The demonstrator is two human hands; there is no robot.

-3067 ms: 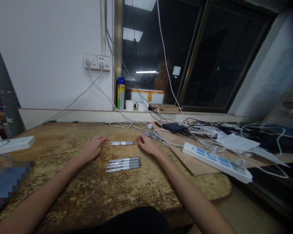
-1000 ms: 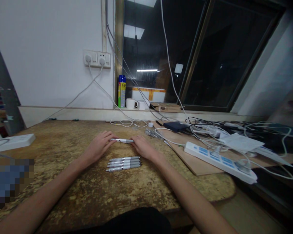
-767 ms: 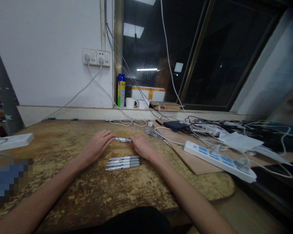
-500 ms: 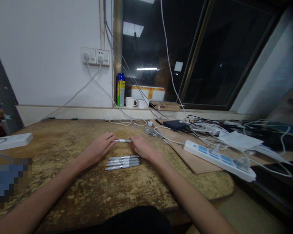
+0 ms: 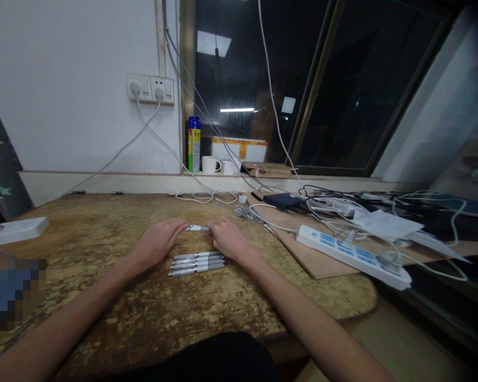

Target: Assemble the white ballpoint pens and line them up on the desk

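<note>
A silver-white pen [image 5: 198, 228] lies crosswise on the worn wooden table [image 5: 103, 233]. My left hand [image 5: 159, 244] grips its left end with the fingertips and my right hand [image 5: 225, 240] grips its right end, so only a short middle stretch shows between them. Just nearer to me, between my wrists, three more grey pens [image 5: 195, 263] lie side by side in a row, untouched.
A white power strip [image 5: 352, 255] on a wooden board [image 5: 302, 254] and a tangle of cables [image 5: 342, 209] fill the right. Another white strip [image 5: 14, 231] lies far left. A spray can [image 5: 194, 144] and white cups [image 5: 211, 165] stand on the sill.
Both hands closed in from the pen's two sides and took hold of its ends. Since then they have drawn closer together, leaving less of the pen showing.
</note>
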